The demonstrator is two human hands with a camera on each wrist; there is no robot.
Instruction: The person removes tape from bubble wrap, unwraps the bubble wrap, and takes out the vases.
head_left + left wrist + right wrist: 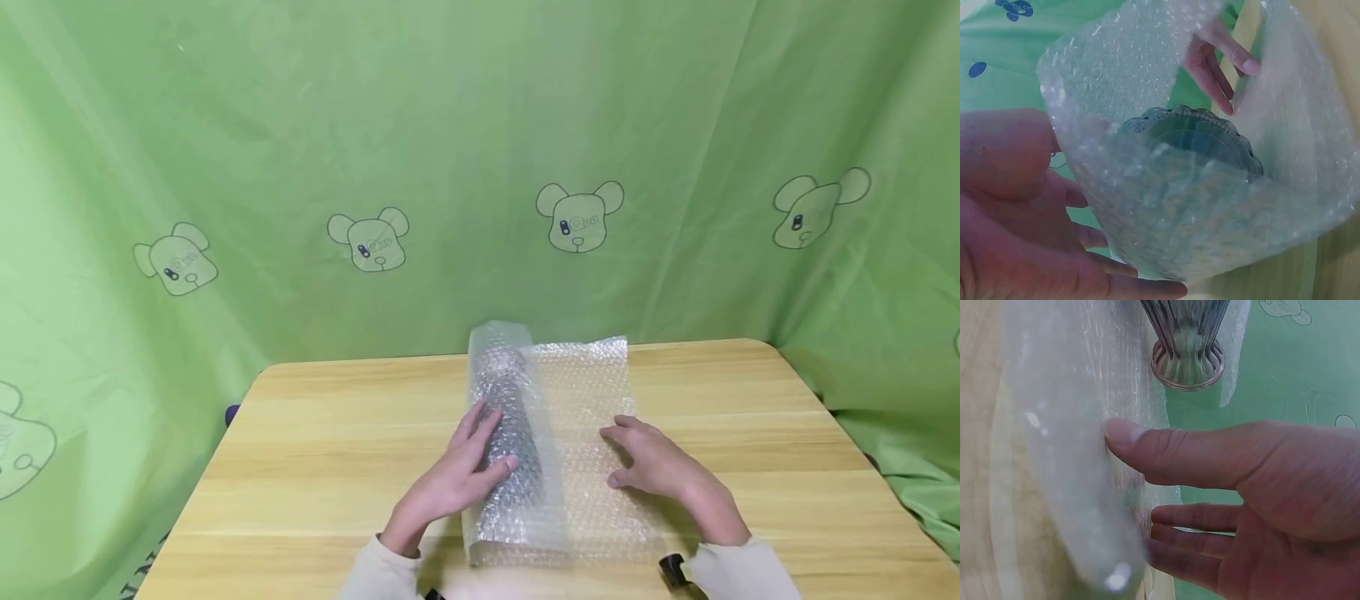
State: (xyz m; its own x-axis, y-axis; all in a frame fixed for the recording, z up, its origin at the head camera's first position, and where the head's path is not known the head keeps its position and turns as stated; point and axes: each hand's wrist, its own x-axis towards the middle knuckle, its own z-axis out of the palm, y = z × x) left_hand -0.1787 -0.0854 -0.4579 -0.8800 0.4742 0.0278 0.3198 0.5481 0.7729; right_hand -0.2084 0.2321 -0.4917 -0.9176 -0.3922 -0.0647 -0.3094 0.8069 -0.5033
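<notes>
A ribbed glass vase [517, 433] lies on its side under a folded-over layer of bubble wrap [585, 392]. Its scalloped rim [1194, 119] shows through the wrap's open end in the left wrist view. The round foot [1188, 372] appears at the top of the right wrist view. My left hand [457, 475] rests on the covered vase, fingers spread. Over the sheet's right part is my right hand [656, 458], its thumb and fingers apart. In the right wrist view, that thumb touches or nearly touches the wrap; the fingertips are partly hidden.
The wrap lies on a wood-grain table [337, 467], reaching its back edge. A green cloth [465, 150] printed with bear heads hangs behind and at both sides. Dark wrist gear [672, 570] sits by the right sleeve.
</notes>
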